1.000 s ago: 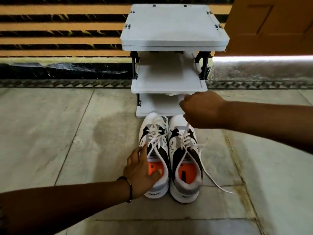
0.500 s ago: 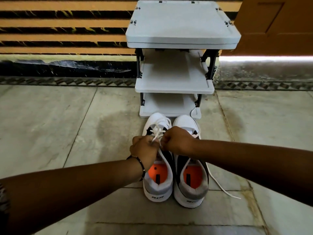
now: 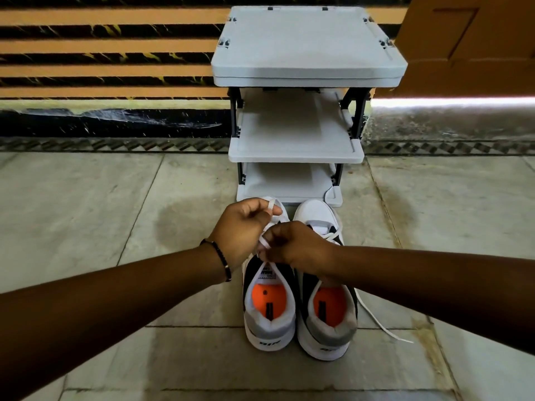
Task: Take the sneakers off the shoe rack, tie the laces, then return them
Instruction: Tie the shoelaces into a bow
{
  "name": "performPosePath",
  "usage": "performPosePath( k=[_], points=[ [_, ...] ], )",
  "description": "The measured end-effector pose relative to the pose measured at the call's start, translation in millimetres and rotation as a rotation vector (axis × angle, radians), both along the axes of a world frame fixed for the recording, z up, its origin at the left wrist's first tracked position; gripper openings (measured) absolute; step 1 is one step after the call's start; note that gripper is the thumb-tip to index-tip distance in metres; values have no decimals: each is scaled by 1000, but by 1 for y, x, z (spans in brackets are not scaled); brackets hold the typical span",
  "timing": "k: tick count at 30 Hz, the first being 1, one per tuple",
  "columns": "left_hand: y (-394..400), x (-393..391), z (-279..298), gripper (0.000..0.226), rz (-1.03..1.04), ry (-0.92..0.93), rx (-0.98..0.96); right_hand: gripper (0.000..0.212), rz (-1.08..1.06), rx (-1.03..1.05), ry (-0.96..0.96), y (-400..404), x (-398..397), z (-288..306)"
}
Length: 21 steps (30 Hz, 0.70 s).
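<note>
Two white, black and grey sneakers with orange insoles stand side by side on the floor, toes toward the grey shoe rack (image 3: 295, 149). Over the left sneaker (image 3: 267, 319), my left hand (image 3: 246, 227) pinches a loop of its white lace (image 3: 273, 218) and lifts it toward the toe. My right hand (image 3: 295, 246) reaches across and pinches the same lace near the tongue. The right sneaker (image 3: 328, 325) is partly hidden under my right forearm. Its loose lace (image 3: 382, 325) trails onto the floor at the right.
The rack has three bare grey shelves and stands against a striped orange and black wall (image 3: 110, 50). A brown door (image 3: 469, 39) is at the upper right. Stone floor tiles (image 3: 86, 215) spread on both sides of the sneakers.
A second ago my right hand was up at the rack and my left by the left sneaker's heel. Both came together on the left sneaker's lace, and my left hand now lifts a loop.
</note>
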<state>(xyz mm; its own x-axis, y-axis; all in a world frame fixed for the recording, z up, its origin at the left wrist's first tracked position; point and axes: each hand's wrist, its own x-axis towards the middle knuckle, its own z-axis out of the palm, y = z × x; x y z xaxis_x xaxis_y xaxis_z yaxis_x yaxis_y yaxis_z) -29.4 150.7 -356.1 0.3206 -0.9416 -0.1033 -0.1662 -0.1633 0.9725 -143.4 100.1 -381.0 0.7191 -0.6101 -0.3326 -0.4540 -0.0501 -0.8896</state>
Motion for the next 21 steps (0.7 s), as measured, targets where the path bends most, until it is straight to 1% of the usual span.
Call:
performPosePath(
  k=[2, 4, 8, 10, 13, 15, 16, 17, 19, 21],
  points=[
    [0, 2, 7, 21, -60, -2, -12, 15, -7, 116, -61, -1, -1, 7],
    [-2, 3, 14, 23, -130, -33, -24, 24, 16, 145, -88, -1, 1, 15],
    [-4, 6, 22, 22, -226, -50, -5, 22, -39, 32, -143, 0, 4, 30],
    [-4, 5, 24, 24, -216, -75, -32, 15, -77, -49, -133, 0, 5, 33],
    [-4, 6, 26, 24, -155, -160, -90, 18, -100, -175, -58, 0, 3, 37],
    [-3, 6, 29, 24, -143, -210, -113, 8, -70, -213, -63, -1, 3, 42],
    [-3, 5, 32, 23, -151, -241, -123, 8, -62, -235, -66, -1, 3, 46],
    [-3, 5, 33, 22, -165, -272, -138, 10, -61, -266, -74, -2, 2, 51],
    [-3, 5, 36, 21, -180, -297, -176, 25, -70, -326, -94, -2, 2, 58],
    [-2, 5, 39, 23, -168, -277, -218, 28, -122, -325, -127, -4, 1, 62]
  ],
)
